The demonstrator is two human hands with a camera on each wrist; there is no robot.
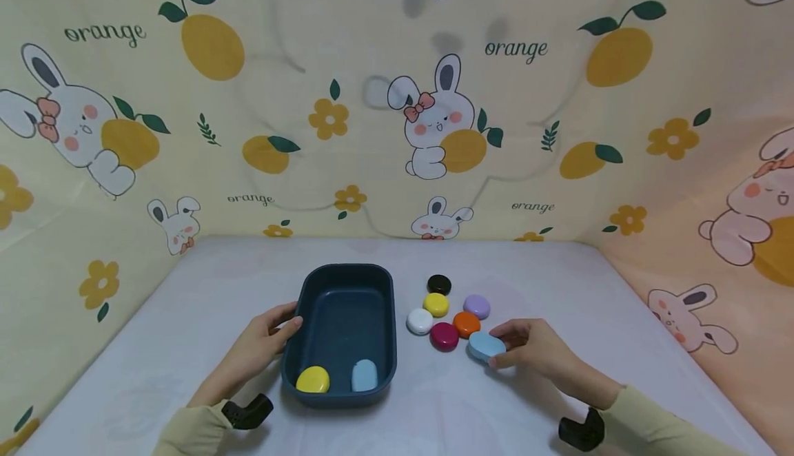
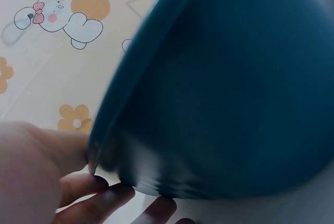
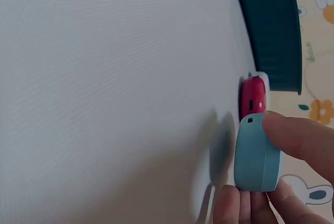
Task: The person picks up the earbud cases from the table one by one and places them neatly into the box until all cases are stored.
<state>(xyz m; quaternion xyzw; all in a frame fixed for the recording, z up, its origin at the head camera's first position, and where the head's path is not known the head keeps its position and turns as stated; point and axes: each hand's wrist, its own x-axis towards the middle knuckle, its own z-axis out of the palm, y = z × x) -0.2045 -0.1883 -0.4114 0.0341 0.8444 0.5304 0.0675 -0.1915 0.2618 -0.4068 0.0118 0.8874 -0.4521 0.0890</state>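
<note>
Light-blue disc point(image 1: 486, 346) sits on the counter point(image 1: 527, 263) at five o'clock of the disc cluster, just beside the crimson disc point(image 1: 444, 335), pinched in the right hand's point(image 1: 533, 349) grip. The left hand's point(image 1: 263, 342) grip rests curled on the dark-blue tray's point(image 1: 347, 273) nine-o'clock rim; inside lie a yellow disc point(image 1: 313, 379) and another light-blue disc point(image 1: 364, 375).

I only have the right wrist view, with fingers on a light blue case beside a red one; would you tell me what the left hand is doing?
Observer: The left hand holds the near-left rim of the bin.
Operator: Thanks, is anything inside the bin?
Observer: Yes, a yellow case and a blue case lie at its near end.
Operator: How many cases remain outside?
Observer: Seven, counting the light blue case in the right hand.
</note>
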